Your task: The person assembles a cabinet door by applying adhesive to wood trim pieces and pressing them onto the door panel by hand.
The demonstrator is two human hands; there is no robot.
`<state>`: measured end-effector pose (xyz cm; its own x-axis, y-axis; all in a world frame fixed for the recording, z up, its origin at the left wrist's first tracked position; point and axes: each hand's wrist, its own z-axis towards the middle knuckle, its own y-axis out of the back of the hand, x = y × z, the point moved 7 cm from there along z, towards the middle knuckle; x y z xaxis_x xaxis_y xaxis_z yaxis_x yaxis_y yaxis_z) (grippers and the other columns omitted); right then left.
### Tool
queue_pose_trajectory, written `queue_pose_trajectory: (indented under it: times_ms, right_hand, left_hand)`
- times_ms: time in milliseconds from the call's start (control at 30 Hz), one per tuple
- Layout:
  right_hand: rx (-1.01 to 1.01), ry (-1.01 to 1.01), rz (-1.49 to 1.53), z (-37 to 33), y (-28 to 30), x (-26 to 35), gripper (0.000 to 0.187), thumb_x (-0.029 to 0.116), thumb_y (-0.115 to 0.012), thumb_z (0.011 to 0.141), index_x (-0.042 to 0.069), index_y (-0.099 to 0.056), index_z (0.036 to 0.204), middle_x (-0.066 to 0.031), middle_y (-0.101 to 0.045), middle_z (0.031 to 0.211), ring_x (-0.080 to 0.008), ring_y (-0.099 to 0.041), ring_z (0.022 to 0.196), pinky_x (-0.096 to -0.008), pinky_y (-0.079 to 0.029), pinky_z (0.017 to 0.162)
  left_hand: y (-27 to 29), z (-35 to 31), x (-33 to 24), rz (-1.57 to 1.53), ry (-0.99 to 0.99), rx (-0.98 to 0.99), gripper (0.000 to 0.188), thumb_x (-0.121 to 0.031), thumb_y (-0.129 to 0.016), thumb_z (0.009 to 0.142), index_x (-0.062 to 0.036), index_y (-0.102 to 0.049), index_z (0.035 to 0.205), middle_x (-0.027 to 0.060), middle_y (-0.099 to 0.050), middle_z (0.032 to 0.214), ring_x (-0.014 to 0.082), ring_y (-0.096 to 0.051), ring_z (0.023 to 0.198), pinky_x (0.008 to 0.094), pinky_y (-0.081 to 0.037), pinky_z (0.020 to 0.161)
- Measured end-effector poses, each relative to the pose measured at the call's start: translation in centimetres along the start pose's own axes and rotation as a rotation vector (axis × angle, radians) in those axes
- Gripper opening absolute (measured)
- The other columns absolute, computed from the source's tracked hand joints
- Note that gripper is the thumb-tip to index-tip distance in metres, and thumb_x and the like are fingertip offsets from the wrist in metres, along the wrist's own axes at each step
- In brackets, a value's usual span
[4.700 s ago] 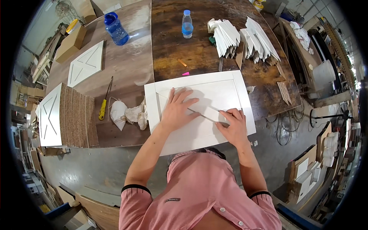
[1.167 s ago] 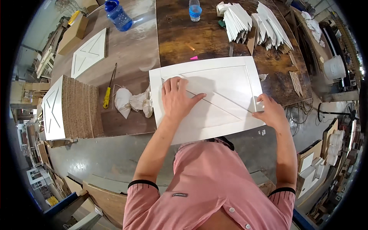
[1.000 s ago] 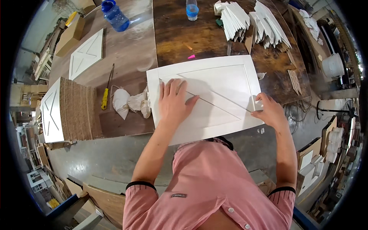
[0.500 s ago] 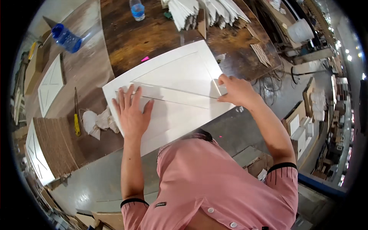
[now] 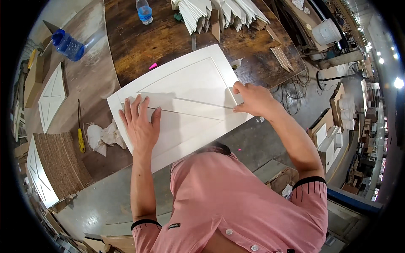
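Observation:
A white panel [image 5: 192, 130] with a raised border and a diagonal strip [image 5: 198, 103] lies tilted across the table's front edge, close to my body. My left hand [image 5: 141, 126] rests flat on its left part, fingers spread near the end of the diagonal. At the panel's right edge my right hand [image 5: 255, 100] bends over the border, index finger and thumb on the top face near the strip's other end. The remaining fingers of that hand are tucked out of sight.
To the left are a yellow-handled screwdriver [image 5: 81, 139], a white cloth [image 5: 103, 137], a stack of panels [image 5: 61, 162] and a blue jug [image 5: 67, 45]. Beyond the panel stand a water bottle [image 5: 144, 12] and bundled white strips [image 5: 194, 14]. A small pink piece [image 5: 153, 66] lies near the panel.
The whole view has shifted slightly, so everything sits a little further left. The left thumb has drawn slightly closer to its fingers; otherwise both hands stay in place on the panel.

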<state>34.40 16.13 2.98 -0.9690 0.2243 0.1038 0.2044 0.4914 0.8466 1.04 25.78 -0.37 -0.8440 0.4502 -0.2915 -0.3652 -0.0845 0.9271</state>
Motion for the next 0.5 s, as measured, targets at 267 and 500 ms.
queue_pose_trajectory:
  times_ms: [267,500]
  right_hand:
    - [0.027,0.034,-0.038,0.9,0.6,0.2,0.059,0.044,-0.087,0.077,0.015,-0.057,0.119,-0.0143,-0.072,0.098,-0.0387,-0.072,0.095,-0.0518,-0.054,0.08]
    - [-0.009,0.017,-0.048,0.3,0.8,0.5,0.063,0.045,-0.087,0.077,0.011,-0.056,0.12,-0.0154,-0.073,0.101,-0.0384,-0.073,0.097,-0.0516,-0.056,0.081]
  left_hand:
    - [0.3,0.8,-0.2,-0.018,-0.022,-0.028,0.041,-0.032,-0.076,0.095,-0.0143,-0.066,0.131,0.0064,-0.061,0.142,0.0392,-0.045,0.145,0.0641,-0.029,0.121]
    - [0.5,0.6,-0.3,-0.002,-0.035,-0.062,0.04,-0.032,-0.076,0.095,-0.0144,-0.067,0.13,0.0066,-0.062,0.141,0.0385,-0.047,0.144,0.0623,-0.03,0.121]
